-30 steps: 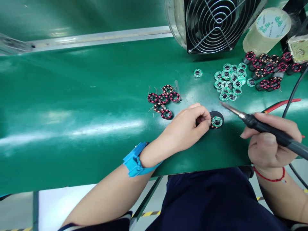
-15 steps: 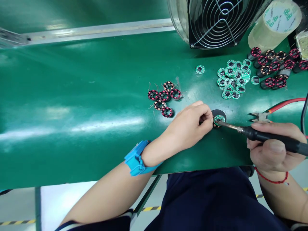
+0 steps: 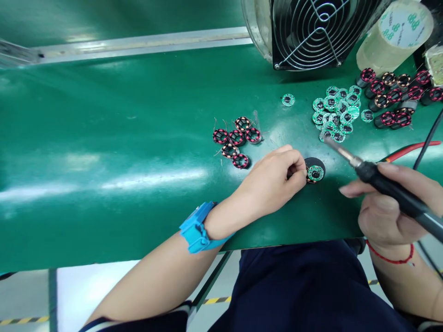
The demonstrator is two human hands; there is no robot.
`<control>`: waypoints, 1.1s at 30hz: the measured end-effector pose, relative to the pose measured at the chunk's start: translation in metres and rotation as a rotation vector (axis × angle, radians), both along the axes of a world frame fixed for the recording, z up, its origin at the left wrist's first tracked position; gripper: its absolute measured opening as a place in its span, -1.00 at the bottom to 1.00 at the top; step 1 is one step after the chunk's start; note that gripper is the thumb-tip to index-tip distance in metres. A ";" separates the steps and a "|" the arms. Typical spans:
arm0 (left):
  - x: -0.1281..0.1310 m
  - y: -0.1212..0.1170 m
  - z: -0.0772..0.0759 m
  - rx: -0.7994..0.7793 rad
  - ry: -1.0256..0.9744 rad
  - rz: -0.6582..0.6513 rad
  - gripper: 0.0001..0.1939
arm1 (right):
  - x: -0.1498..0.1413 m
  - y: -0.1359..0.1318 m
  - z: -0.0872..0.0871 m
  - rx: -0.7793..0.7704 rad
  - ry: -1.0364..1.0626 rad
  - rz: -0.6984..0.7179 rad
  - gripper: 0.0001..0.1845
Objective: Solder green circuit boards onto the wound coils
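Note:
My left hand (image 3: 272,182) rests on the bench, with thumb and fingertips pinched together at the left edge of a copper-wound stator (image 3: 309,180). Whatever thin thing is between those fingertips is too small to make out. On top of the stator lies a round green circuit board (image 3: 315,173), and a black round base (image 3: 316,161) shows around it. In my right hand (image 3: 387,216) is a soldering iron (image 3: 384,184), its grip held pen-like and its index finger partly stretched out. Blurred, the iron's tip is up and right of the stator, apart from it.
Several stators (image 3: 236,138) stand left of the work, and more stators (image 3: 394,95) at the right. Loose round boards (image 3: 341,106) lie piled near a fan (image 3: 323,32). Red-handled cutters (image 3: 398,151) are partly hidden behind the iron. A tape-topped roll (image 3: 394,37) stands behind.
The soldering iron has lifted off the board on the stator and swung up and to the right. My right index finger has straightened. The left hand has stayed in place.

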State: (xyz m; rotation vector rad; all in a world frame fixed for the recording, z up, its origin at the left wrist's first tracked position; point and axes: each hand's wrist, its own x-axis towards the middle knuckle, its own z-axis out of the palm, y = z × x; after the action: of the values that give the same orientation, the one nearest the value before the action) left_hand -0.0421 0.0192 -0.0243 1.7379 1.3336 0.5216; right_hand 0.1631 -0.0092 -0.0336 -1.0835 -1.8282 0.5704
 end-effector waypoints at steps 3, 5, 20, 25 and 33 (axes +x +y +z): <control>0.001 -0.001 0.000 0.002 -0.009 0.000 -0.87 | -0.009 0.006 -0.002 0.051 -0.014 -0.029 -0.55; 0.001 -0.001 -0.001 0.002 -0.012 0.000 -0.87 | -0.012 0.010 -0.004 0.015 -0.145 0.041 -0.49; -0.006 0.001 -0.004 0.040 -0.137 -0.058 -0.87 | -0.021 0.013 -0.010 -0.046 -0.332 0.126 -0.41; -0.002 -0.002 -0.007 0.098 -0.077 -0.185 -0.64 | -0.018 0.011 -0.009 -0.039 -0.214 0.105 -0.35; 0.006 0.006 -0.016 0.202 -0.073 -0.227 -0.88 | -0.008 0.008 -0.018 -0.149 -0.101 0.063 -0.39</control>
State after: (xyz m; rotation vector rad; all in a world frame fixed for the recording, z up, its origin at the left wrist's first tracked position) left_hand -0.0358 0.0250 -0.0407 1.9860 1.0445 0.6005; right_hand 0.1550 -0.0013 -0.0519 -1.1755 -1.9376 0.7099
